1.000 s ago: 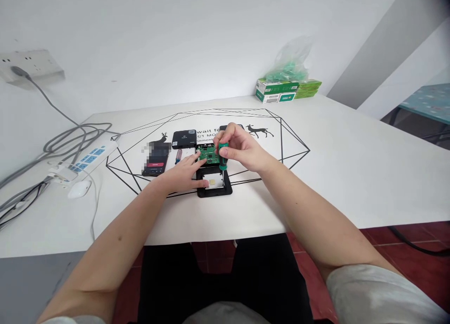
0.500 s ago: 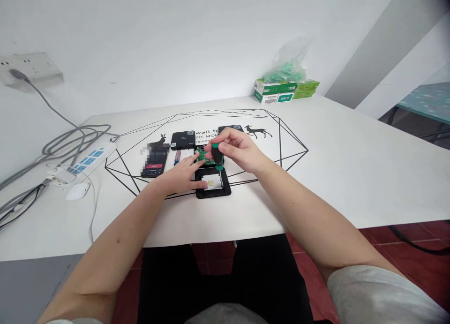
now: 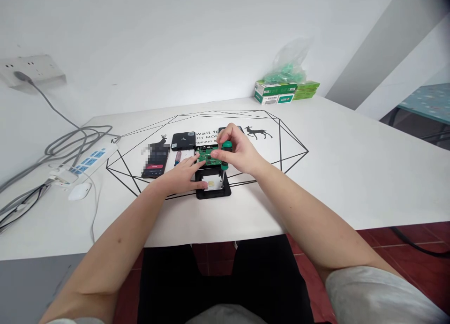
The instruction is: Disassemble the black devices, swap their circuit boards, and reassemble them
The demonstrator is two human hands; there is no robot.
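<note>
A small black device (image 3: 225,190) lies opened on the white table, with a green circuit board (image 3: 208,156) showing in its far half and a pale metal plate in the near half. My left hand (image 3: 183,174) rests on the device's left side, fingers spread flat against the board's edge. My right hand (image 3: 236,151) is closed round a screwdriver with a green handle (image 3: 227,146), held upright over the board's right side. The screwdriver's tip is hidden behind my fingers.
A black phone (image 3: 155,162), a black box (image 3: 183,140) and a small red and blue tool (image 3: 177,157) lie left of the device. A power strip (image 3: 86,162) with cables and a white mouse (image 3: 79,191) sit far left. Green boxes (image 3: 285,91) stand at the back.
My right hand turned the screwdriver: its handle tipped left half a second ago and now stands upright again, slightly further right. My left hand stayed put.
</note>
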